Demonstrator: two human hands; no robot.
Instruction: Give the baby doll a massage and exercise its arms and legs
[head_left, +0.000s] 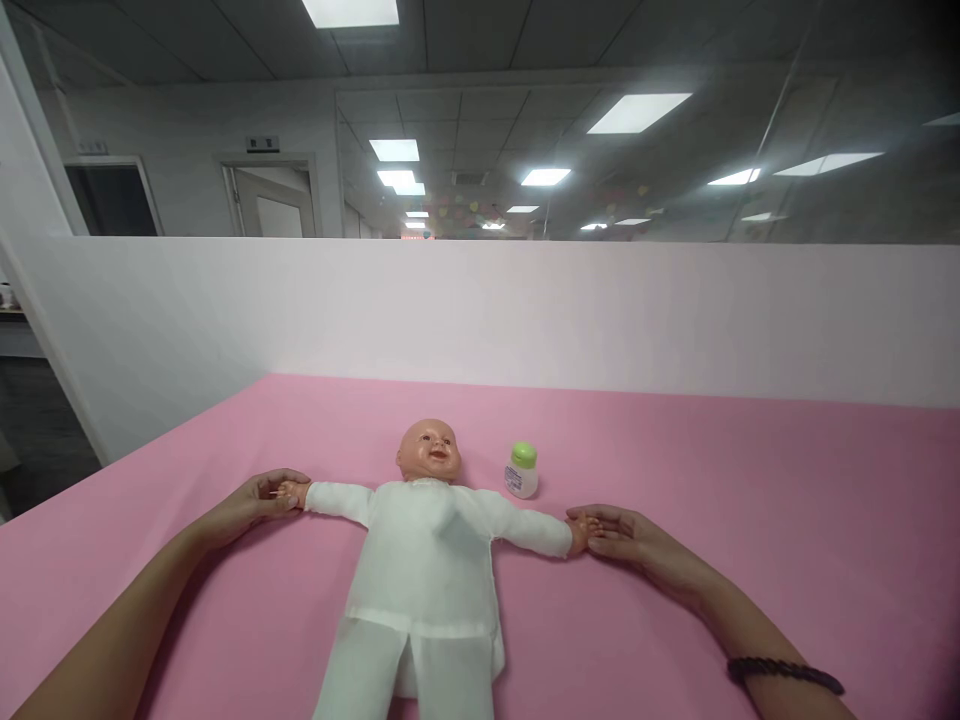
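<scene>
A baby doll [427,560] in a white long-sleeved top and white trousers lies on its back, arms stretched out to both sides. My left hand [251,505] is closed around the doll's hand at the left, fingers over it and thumb below. At the right, my right hand [634,540] holds the doll's other hand between fingers and thumb. A small white bottle [521,478] with a green cap stands upright beside the doll's head, above its outstretched right-side arm. The doll's feet are cut off by the lower edge of the view.
Pink cloth [712,460] covers the table under the doll. A low white partition [480,310] runs along the table's far edge and left side. Beyond it are a glass pane, ceiling lights and a doorway [274,200].
</scene>
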